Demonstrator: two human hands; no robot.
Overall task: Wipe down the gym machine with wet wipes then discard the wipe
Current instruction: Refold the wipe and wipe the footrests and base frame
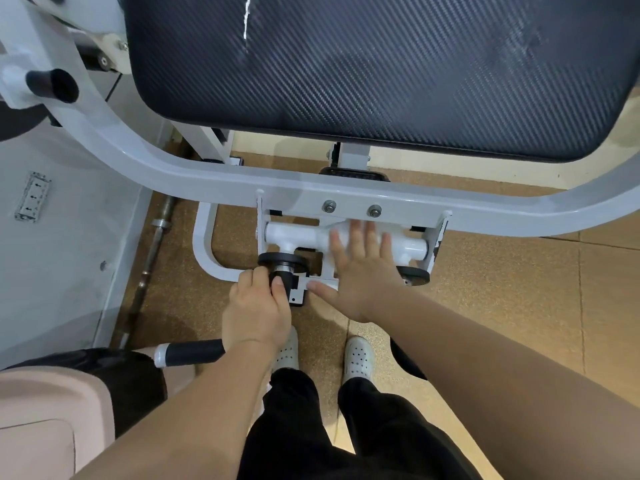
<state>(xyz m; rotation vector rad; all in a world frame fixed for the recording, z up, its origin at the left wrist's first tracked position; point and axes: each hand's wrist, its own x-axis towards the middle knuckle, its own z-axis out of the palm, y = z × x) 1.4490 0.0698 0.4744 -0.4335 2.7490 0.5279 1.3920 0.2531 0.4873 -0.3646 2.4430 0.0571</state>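
A person is standing over a gym machine [351, 155], looking down at its large black padded cushion with a woven carbon-fibre texture [381, 71] and the curved pale-grey steel frame bar [485, 209] running beneath it. Their left hand [256, 306] is curling round a black round adjustment knob [282, 263] under the bar, thumb and fingers wrapped about its stem, probably to steady the mechanism. Their right hand [360, 271] is lying flat on a white tubular metal crosspiece [298, 235], fingers straight and spread, blurred at the tips, which suggests a sweeping stroke. The wet wipe is not showing plainly. It may be lying under that palm, but this cannot be told. White perforated clogs [358, 355] are standing on speckled tan flooring [502, 271], and a steel barbell [152, 247] is lying along the wall at left.
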